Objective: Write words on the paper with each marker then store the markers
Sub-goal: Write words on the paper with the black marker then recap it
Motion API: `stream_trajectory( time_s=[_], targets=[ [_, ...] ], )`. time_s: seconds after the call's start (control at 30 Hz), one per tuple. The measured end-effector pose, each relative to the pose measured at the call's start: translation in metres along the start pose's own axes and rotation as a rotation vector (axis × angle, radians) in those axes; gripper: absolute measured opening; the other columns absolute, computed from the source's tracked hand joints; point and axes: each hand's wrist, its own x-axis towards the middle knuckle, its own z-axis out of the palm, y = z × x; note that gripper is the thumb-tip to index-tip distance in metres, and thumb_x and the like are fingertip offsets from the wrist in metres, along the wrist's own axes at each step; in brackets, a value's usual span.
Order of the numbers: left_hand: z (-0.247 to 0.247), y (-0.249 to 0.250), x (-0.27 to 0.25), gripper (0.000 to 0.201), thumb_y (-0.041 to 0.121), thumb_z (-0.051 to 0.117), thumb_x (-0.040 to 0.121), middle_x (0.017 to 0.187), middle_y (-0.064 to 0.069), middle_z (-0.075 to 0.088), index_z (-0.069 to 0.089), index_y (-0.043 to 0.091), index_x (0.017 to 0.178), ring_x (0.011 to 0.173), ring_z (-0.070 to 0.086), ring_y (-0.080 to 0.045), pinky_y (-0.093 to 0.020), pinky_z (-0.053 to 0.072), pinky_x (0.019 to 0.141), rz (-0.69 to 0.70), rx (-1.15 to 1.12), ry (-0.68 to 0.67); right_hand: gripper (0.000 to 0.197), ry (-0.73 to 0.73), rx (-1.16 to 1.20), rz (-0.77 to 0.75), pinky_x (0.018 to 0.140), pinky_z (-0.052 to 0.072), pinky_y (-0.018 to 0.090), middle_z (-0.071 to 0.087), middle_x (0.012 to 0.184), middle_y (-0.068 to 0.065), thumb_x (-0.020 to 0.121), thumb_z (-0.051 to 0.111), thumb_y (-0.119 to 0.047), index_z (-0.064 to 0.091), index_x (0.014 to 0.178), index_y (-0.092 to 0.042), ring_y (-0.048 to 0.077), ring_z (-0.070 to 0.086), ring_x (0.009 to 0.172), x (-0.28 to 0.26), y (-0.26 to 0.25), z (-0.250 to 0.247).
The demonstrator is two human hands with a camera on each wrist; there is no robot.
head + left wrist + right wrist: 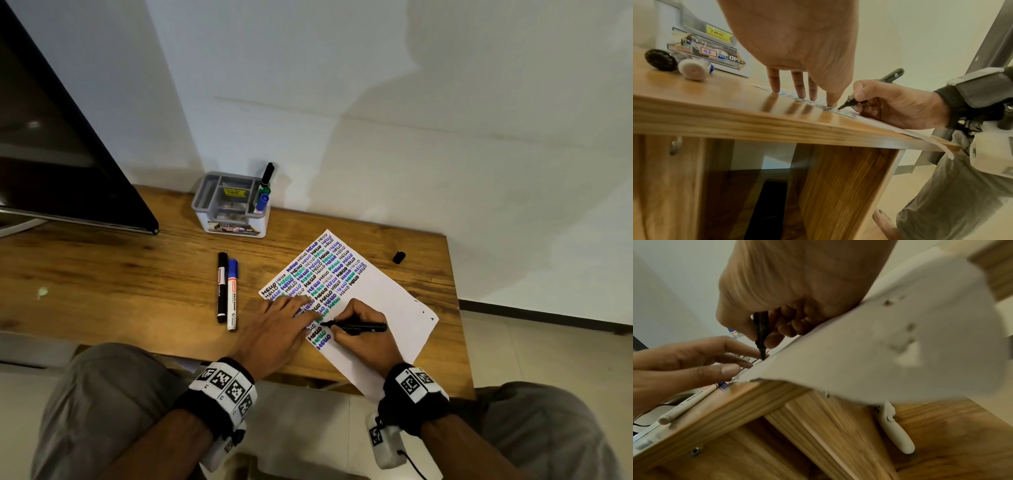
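A white paper (387, 301) covered with rows of "HELLO" in black, blue and green lies on the wooden desk (120, 274). My right hand (359, 329) grips an uncapped black marker (363, 327), its tip touching the paper (840, 108) beside the written rows. My left hand (284, 325) lies flat with straight fingers (774, 82) pressing the paper's left part. The marker's tip (763, 356) sits just next to the left fingertips. A capped black marker (222, 287) and a blue-capped marker (232, 294) lie side by side left of the paper.
A grey and white desk organiser (231, 205) stands at the back with three markers (263, 192) upright in its right compartment. A loose black cap (398, 257) lies near the desk's right edge. A dark monitor (68, 154) stands at the left. The paper overhangs the front edge (879, 369).
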Motion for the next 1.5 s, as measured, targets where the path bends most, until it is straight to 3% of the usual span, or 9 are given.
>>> stream_trajectory(
  time_s=[0.1,0.27,0.47,0.57,0.77,0.97,1.13,1.5],
  targets=[
    [-0.0001,0.0020,0.0018,0.032,0.036,0.059,0.094,0.137,0.005,0.055,0.057,0.036,0.125,0.120,0.053,-0.019,-0.038,0.047,0.092,-0.018,0.015,0.007,0.032,-0.005,0.010,0.018,0.084,0.053,0.011,0.068,0.105,-0.022,0.082,0.080,-0.008,0.060,0.089,-0.032,-0.007,0.065,0.105,-0.0001,-0.0028,-0.0010],
    [-0.0011,0.0028,0.0018,0.032,0.038,0.059,0.094,0.138,0.005,0.055,0.057,0.036,0.126,0.122,0.052,-0.019,-0.040,0.047,0.094,-0.030,0.008,-0.005,0.036,0.005,0.003,0.023,0.085,0.056,0.015,0.069,0.104,-0.022,0.082,0.081,-0.008,0.058,0.089,-0.037,-0.005,0.066,0.104,-0.0007,-0.0032,-0.0010],
    [-0.0010,0.0021,0.0025,0.035,0.037,0.062,0.092,0.137,0.003,0.056,0.056,0.036,0.126,0.121,0.054,-0.020,-0.040,0.048,0.093,-0.037,0.006,-0.012,0.028,0.031,0.041,0.023,0.083,0.056,0.014,0.071,0.104,-0.016,0.082,0.081,-0.008,0.061,0.088,-0.026,-0.003,0.068,0.102,0.0002,-0.0034,-0.0010],
    [0.0003,0.0011,0.0025,0.036,0.039,0.060,0.093,0.138,0.003,0.055,0.054,0.038,0.129,0.121,0.053,-0.020,-0.040,0.048,0.093,-0.038,0.007,-0.019,0.028,0.026,0.059,0.015,0.085,0.057,0.018,0.072,0.107,-0.015,0.083,0.081,-0.009,0.061,0.090,-0.027,0.001,0.069,0.105,-0.0004,-0.0038,-0.0012],
    [0.0000,0.0008,0.0022,0.037,0.039,0.059,0.094,0.138,0.003,0.055,0.054,0.038,0.131,0.121,0.053,-0.021,-0.041,0.049,0.092,-0.035,0.023,-0.024,0.031,0.045,0.062,0.037,0.080,0.055,0.014,0.071,0.101,-0.018,0.082,0.079,-0.002,0.060,0.084,-0.026,-0.004,0.068,0.102,0.0001,-0.0028,-0.0019],
    [0.0007,0.0005,0.0020,0.038,0.040,0.057,0.095,0.140,0.003,0.052,0.052,0.038,0.133,0.123,0.051,-0.020,-0.040,0.048,0.094,-0.035,0.017,-0.033,0.024,0.041,0.089,0.069,0.082,0.058,0.020,0.073,0.102,-0.011,0.084,0.077,-0.003,0.062,0.085,-0.022,0.004,0.070,0.102,0.0005,0.0030,-0.0006],
    [-0.0002,0.0008,0.0020,0.038,0.039,0.060,0.093,0.138,0.003,0.054,0.054,0.037,0.131,0.121,0.053,-0.020,-0.041,0.049,0.092,-0.035,0.023,-0.025,0.032,0.042,0.081,0.051,0.079,0.056,0.017,0.072,0.099,-0.017,0.083,0.078,0.000,0.060,0.083,-0.027,-0.001,0.069,0.099,0.0006,-0.0008,-0.0022],
    [0.0007,0.0013,0.0021,0.038,0.039,0.059,0.094,0.140,0.004,0.053,0.053,0.038,0.132,0.123,0.051,-0.020,-0.041,0.047,0.095,-0.040,0.019,-0.030,0.023,0.050,0.123,0.055,0.082,0.058,0.020,0.073,0.103,-0.011,0.084,0.077,-0.001,0.064,0.087,-0.019,0.004,0.070,0.102,0.0011,0.0010,-0.0027]
  ],
)
